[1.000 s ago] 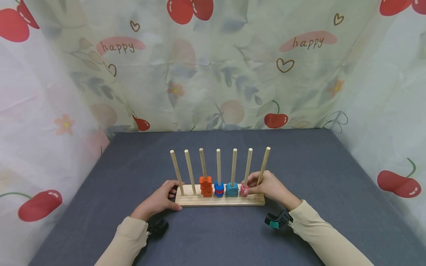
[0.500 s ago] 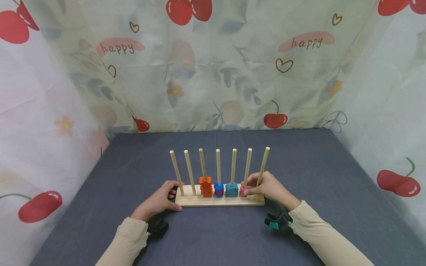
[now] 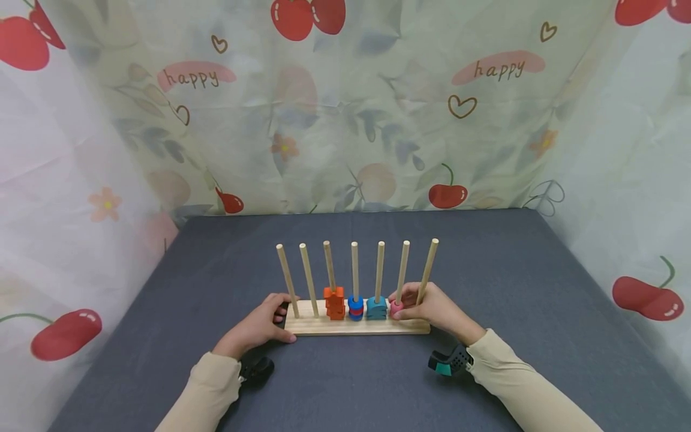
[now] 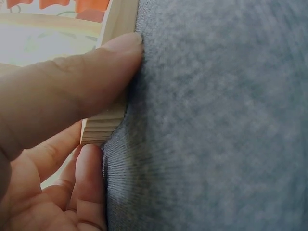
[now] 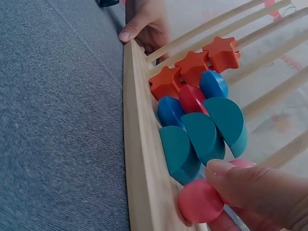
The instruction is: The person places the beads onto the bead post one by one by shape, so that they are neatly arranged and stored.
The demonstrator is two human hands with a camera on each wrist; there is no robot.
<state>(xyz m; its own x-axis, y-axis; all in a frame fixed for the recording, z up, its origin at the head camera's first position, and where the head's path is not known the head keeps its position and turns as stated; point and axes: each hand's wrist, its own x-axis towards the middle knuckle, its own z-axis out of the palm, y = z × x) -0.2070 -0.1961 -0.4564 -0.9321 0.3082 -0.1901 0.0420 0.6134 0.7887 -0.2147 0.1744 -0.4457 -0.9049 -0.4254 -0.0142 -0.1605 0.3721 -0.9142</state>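
Observation:
A wooden base (image 3: 356, 327) with a row of several upright pegs lies across the table. At its left end my left hand (image 3: 258, 324) grips the board, the thumb on the front edge. My right hand (image 3: 436, 307) reaches around the rightmost peg and pinches a pink bead (image 5: 242, 163) on the peg beside it, mostly hidden by the thumb. Below it a round pink bead (image 5: 200, 201) sits at the base. Three teal half-round blocks (image 5: 204, 139), a red bead (image 5: 191, 98) between two blue beads (image 5: 170, 111), and three orange star blocks (image 5: 193, 68) fill neighbouring pegs.
Both leftmost pegs (image 3: 308, 279) and the rightmost peg (image 3: 427, 270) are bare. Dark cloth (image 3: 345, 384) covers the table. A printed curtain (image 3: 345, 120) hangs behind and at both sides. Each wrist wears a small black device (image 3: 450, 359).
My right hand has sunk very slightly, still at the pink beads. My left hand and the wooden base have stayed put.

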